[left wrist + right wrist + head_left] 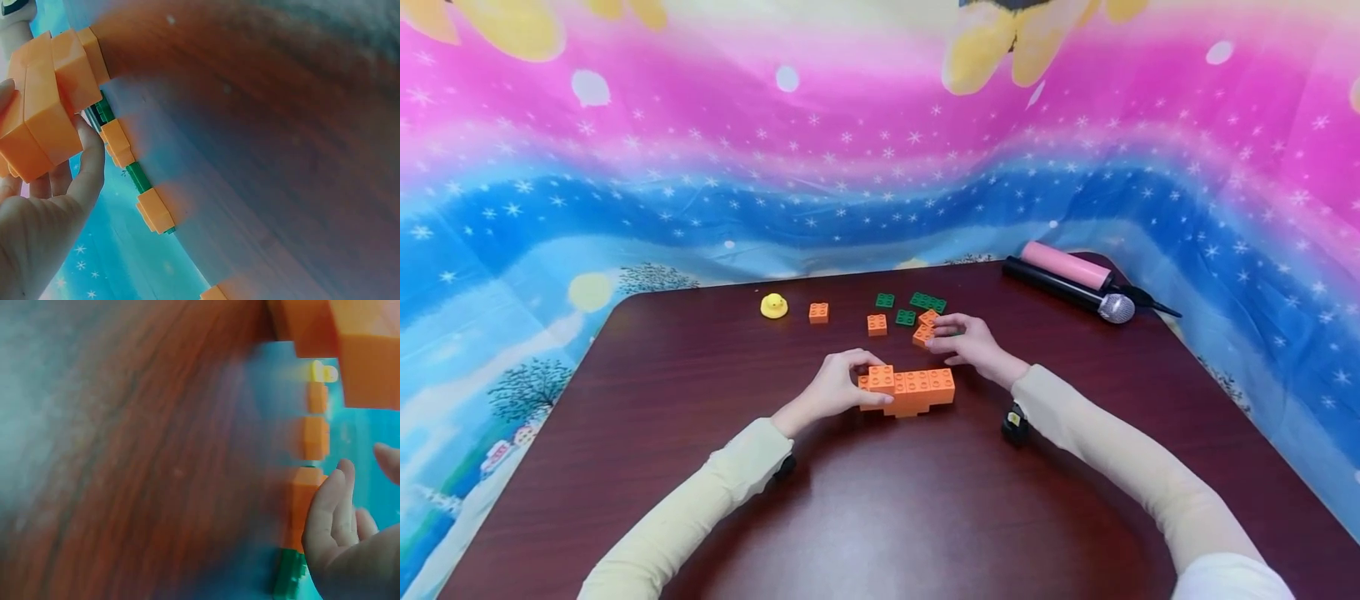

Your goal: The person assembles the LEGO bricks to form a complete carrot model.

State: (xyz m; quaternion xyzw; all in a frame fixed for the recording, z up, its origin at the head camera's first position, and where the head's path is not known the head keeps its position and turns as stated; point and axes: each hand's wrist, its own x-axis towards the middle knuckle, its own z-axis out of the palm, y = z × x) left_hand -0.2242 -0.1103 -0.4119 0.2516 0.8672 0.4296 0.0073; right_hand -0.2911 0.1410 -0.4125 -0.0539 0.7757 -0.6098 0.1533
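My left hand (833, 385) grips the left end of a built piece of orange toy bricks (917, 385), with the thumb on the near side and fingers behind. The piece has a row of studs on top, a raised brick at its left end and a narrower layer below. In the left wrist view, the orange build (44, 106) sits between thumb and fingers. My right hand (973, 346) reaches over two loose orange bricks (923, 336). Its fingertips are beside them; contact is hard to tell. The right wrist view shows thumb and fingers (324, 512) spread apart, nothing between them.
Behind the build lie several green bricks (928, 302), one orange brick (877, 325), another orange brick (818, 312) and a yellow rubber duck (773, 306). A microphone (1067, 289) and a pink cylinder (1066, 263) lie at the table's back right. A printed cloth (820, 167) hangs behind the table.
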